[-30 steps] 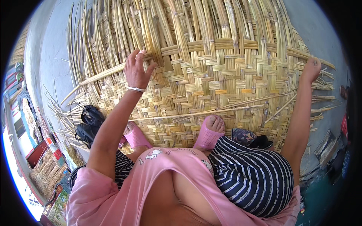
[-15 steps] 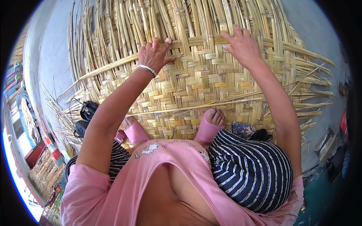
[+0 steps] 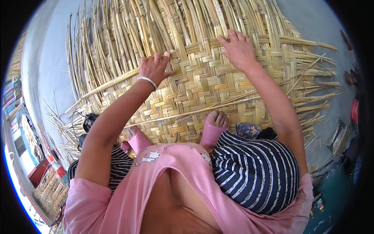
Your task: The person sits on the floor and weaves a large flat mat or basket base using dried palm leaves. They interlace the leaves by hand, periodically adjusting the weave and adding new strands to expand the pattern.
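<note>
Hands (image 3: 154, 71) (image 3: 240, 52), woven mat (image 3: 206, 91) beneath

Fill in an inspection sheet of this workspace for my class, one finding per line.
Surface: grey floor around the mat.
Job's things: mat partly woven, long strips loose at the far side; cross strip runs sideways.
Clutter: thin strips lie across the mat; floral item beside one pink slipper.
Left hand: open, at the cross strip.
Right hand: open, fingers at the cross strip.
Cables: thin black cord at left, kind unclear.
Surroundings: straw at left.
</note>
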Demonstrator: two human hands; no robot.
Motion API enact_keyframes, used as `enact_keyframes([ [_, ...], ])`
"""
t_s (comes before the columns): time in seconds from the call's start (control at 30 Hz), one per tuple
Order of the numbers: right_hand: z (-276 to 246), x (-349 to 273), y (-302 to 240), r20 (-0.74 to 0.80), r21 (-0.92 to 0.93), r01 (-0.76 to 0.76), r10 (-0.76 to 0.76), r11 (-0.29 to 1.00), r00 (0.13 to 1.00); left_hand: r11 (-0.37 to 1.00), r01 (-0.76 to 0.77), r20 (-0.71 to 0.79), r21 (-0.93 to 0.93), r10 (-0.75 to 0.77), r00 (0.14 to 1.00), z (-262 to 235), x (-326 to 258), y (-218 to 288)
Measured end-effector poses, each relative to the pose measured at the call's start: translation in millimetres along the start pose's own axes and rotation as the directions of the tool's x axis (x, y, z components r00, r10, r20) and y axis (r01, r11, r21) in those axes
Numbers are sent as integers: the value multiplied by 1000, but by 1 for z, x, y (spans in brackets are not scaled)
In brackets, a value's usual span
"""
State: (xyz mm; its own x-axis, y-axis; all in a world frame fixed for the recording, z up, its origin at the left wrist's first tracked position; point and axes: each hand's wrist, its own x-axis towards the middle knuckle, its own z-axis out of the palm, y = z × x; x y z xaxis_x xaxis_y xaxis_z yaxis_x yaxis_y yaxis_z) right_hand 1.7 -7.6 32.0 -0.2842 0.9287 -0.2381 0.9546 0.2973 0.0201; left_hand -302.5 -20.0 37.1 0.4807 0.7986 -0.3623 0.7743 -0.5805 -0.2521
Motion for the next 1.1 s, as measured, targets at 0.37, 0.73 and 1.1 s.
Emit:
enact_keyframes([
  [0.37, 15, -24, 156, -295, 71, -304, 311, 950, 903, 870, -353, -375, -345, 217, 901, -55, 108, 93],
  [0.73, 17, -6, 248, 11, -47, -326, 327, 944, 945, 938, -188, 67, -291, 216, 974, -95, 156, 128],
  [1.1, 12, -15, 247, -108, -112, -257, 245, 960, 964, 921, -314, 119, -233, 347, 930, -88, 168, 127],
])
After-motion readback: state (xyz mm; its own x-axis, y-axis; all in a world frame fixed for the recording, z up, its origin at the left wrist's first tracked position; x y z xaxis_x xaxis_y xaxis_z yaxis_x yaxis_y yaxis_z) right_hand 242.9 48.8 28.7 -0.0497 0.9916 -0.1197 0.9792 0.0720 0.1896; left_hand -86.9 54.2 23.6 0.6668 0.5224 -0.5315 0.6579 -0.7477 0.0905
